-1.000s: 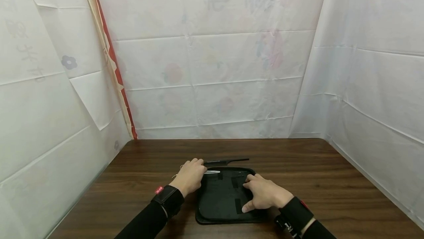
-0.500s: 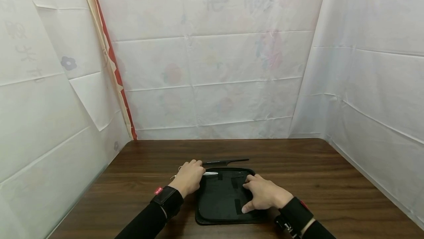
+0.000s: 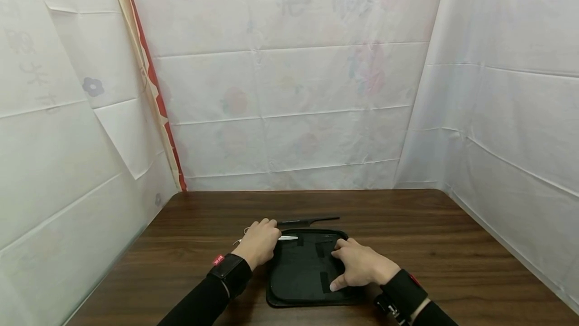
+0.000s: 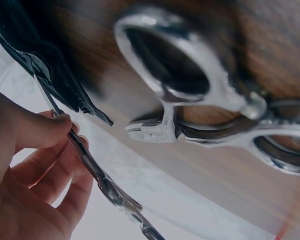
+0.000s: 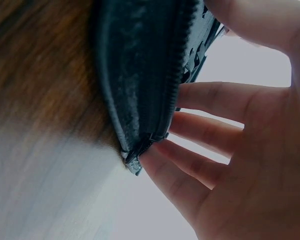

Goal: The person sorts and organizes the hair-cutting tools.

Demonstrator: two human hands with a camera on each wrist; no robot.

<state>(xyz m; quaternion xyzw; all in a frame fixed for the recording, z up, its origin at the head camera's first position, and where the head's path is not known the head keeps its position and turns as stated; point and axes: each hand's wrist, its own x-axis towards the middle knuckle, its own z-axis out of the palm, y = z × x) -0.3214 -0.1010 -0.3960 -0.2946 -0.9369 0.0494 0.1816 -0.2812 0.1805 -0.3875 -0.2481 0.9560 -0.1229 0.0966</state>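
A black zip case point(image 3: 300, 276) lies on the wooden table, with dark straps across its upper face. At its far left corner, my left hand point(image 3: 259, 241) pinches slim silver scissors point(image 4: 110, 192) between thumb and fingers. Their blade point(image 3: 288, 238) reaches over the case, its tip partly hidden by the case edge in the left wrist view. My right hand point(image 3: 361, 263) touches the case's right side: fingers fairly straight against the zipped edge point(image 5: 177, 65), thumb spread toward the near side. Ring handles of another silver pair of scissors point(image 4: 210, 95) appear close to the left wrist camera.
Just beyond the case lies a black tail comb point(image 3: 300, 222), its left end close to my left hand. Brown wooden table point(image 3: 429, 245) surrounds the case. White printed sheets point(image 3: 289, 90) hang behind and at both sides of it.
My left hand, with the scissors, has shifted very slightly left since one second ago. My right hand and the case look the same.
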